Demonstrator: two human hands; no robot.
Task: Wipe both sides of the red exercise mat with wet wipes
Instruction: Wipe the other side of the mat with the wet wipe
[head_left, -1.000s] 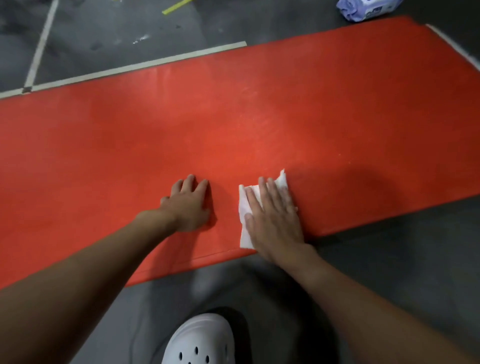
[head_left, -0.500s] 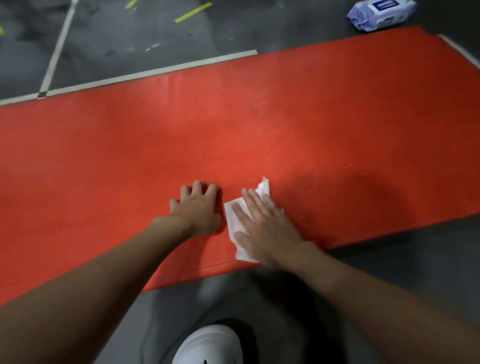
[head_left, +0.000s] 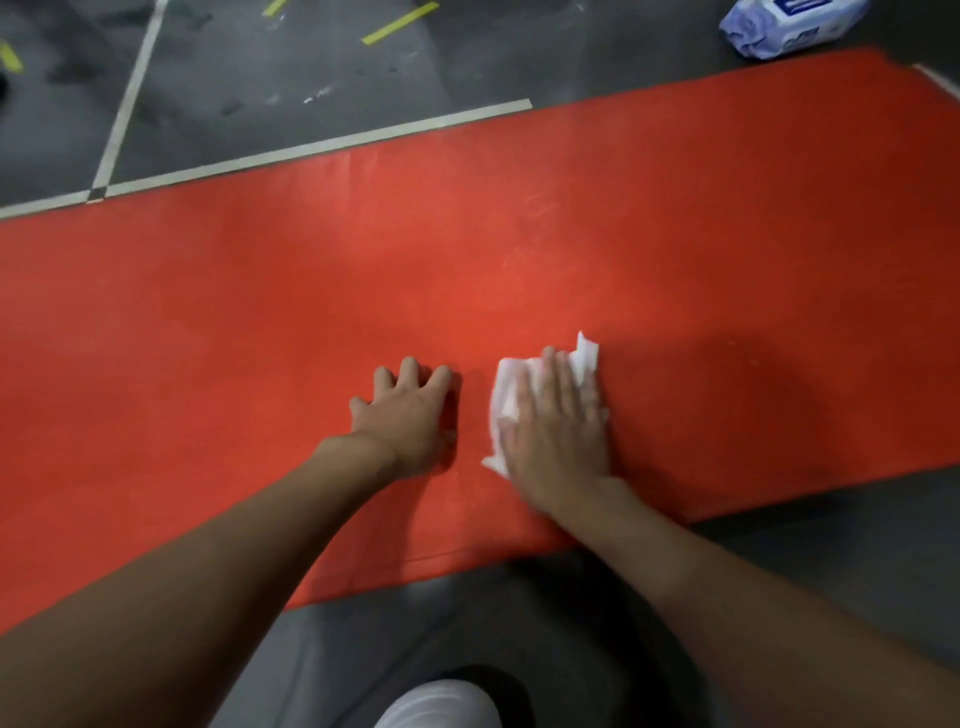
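Note:
The red exercise mat (head_left: 519, 249) lies flat on the dark floor and fills the middle of the view. My right hand (head_left: 558, 431) presses a white wet wipe (head_left: 506, 395) flat onto the mat near its front edge, fingers straight over the wipe. My left hand (head_left: 408, 415) rests on the mat just left of the wipe, its fingers bent at the tips and holding nothing. Most of the wipe is hidden under my right hand.
A blue-and-white pack of wet wipes (head_left: 789, 26) lies on the floor beyond the mat's far right corner. White lines (head_left: 311, 148) and yellow tape marks (head_left: 400, 22) cross the grey floor behind the mat. A white shoe (head_left: 441, 704) shows at the bottom edge.
My right hand slid the wipe left toward my left hand, then back to the right and slightly away from me. My left hand stayed put on the mat.

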